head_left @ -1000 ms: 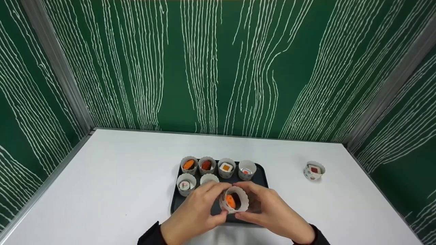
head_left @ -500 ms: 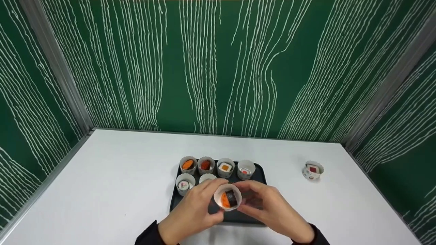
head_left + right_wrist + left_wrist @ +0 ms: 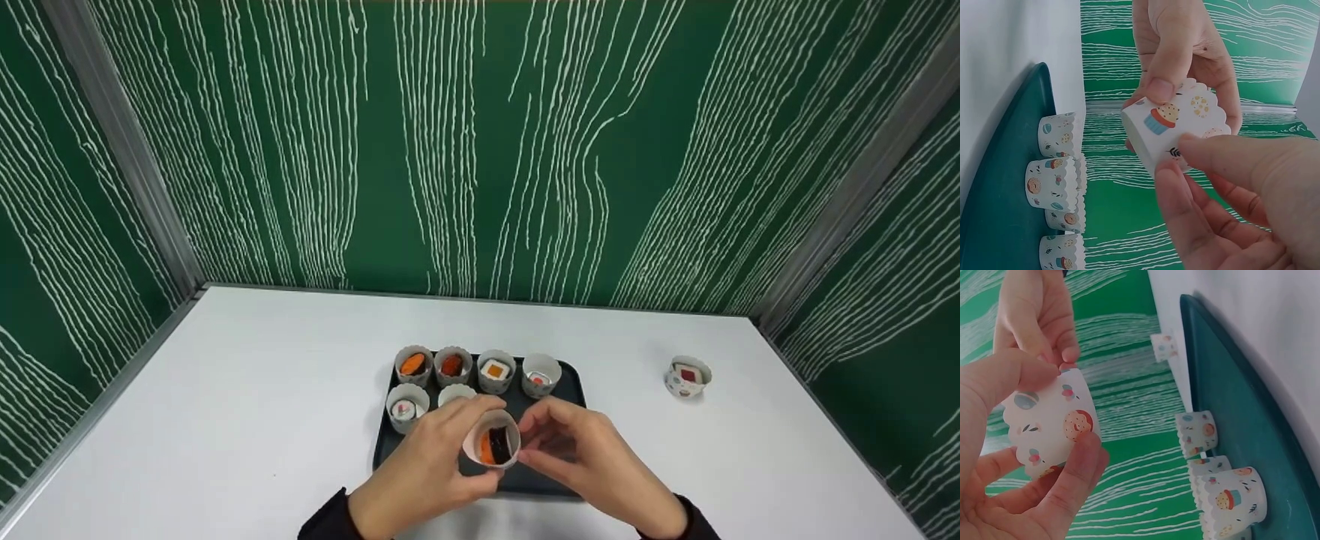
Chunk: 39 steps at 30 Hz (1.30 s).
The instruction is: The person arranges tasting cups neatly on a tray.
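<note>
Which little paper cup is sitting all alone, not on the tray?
The cup with the red piece, standing on the white table right of the dark tray. Six cups stand on the tray.

Even, bright light falls from above on my white table (image 3: 262, 390), leaving only faint shadows under the cups. The head view bends the wall lines at its edges. My wrist views look softer, slightly washed out.
</note>
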{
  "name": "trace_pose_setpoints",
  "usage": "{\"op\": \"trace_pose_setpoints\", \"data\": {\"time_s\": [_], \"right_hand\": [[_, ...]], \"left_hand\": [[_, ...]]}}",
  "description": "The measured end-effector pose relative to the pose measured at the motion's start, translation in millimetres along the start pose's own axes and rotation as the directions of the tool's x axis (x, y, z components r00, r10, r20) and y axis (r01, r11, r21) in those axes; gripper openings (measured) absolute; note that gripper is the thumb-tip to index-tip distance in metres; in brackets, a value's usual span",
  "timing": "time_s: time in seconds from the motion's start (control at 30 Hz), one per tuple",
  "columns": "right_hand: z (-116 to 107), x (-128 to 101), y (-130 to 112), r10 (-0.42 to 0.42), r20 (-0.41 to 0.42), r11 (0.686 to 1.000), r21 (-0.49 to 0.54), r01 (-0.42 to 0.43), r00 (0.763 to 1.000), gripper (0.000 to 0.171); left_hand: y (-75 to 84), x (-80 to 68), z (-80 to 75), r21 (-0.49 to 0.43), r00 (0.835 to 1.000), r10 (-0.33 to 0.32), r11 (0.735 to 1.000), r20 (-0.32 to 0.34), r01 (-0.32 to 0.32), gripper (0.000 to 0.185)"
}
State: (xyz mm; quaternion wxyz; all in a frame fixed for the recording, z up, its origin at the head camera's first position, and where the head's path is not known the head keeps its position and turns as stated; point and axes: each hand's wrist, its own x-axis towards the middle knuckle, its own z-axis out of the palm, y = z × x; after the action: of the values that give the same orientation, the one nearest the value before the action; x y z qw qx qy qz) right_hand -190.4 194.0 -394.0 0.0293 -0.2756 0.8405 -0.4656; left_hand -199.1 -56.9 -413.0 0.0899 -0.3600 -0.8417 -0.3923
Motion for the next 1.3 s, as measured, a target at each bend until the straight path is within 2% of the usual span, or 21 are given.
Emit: {"op": "trace_pose_setpoints", "data": {"time_s": [0.43, 0.6, 0.83, 0.97, 1.1, 1.3], "right_hand": [[6, 0, -3, -0.026, -0.049, 1.000, -0.017, 0.025, 0.998, 0.010], [8, 0, -2, -0.043, -0.059, 0.999, -0.013, 0.043, 0.997, 0.008], [7, 0, -2, -0.051, -0.032, 0.999, -0.017, 0.050, 0.998, 0.007], [6, -2, -2, -0.096, -0.005, 0.995, -0.024, 0.096, 0.995, 0.005], [2, -4, -4, -0.113, 0.023, 0.993, -0.033, 0.114, 0.993, 0.008], [-8, -7, -8, -0.114, 0.014, 0.991, -0.067, 0.115, 0.993, 0.010]], "left_hand": [[0.7, 1.0, 2.9, 0.066, 0.997, 0.066, 0.996, -0.050, -0.062, 0.063], [0.7, 0.8, 3.1, 0.060, 0.996, 0.073, 0.996, -0.044, -0.071, 0.059], [0.2, -1.0, 2.4, 0.040, 0.997, 0.071, 0.997, -0.029, -0.070, 0.054], [-0.9, -1.0, 2.3, 0.042, 0.996, 0.079, 0.996, -0.040, -0.078, 0.052], [-1.3, 1.6, 0.4, 0.050, 0.997, 0.060, 0.997, -0.038, -0.058, 0.050], [-2.8, 7.2, -2.5, 0.039, 1.000, -0.011, 0.999, 0.009, 0.010, 0.047]]}}
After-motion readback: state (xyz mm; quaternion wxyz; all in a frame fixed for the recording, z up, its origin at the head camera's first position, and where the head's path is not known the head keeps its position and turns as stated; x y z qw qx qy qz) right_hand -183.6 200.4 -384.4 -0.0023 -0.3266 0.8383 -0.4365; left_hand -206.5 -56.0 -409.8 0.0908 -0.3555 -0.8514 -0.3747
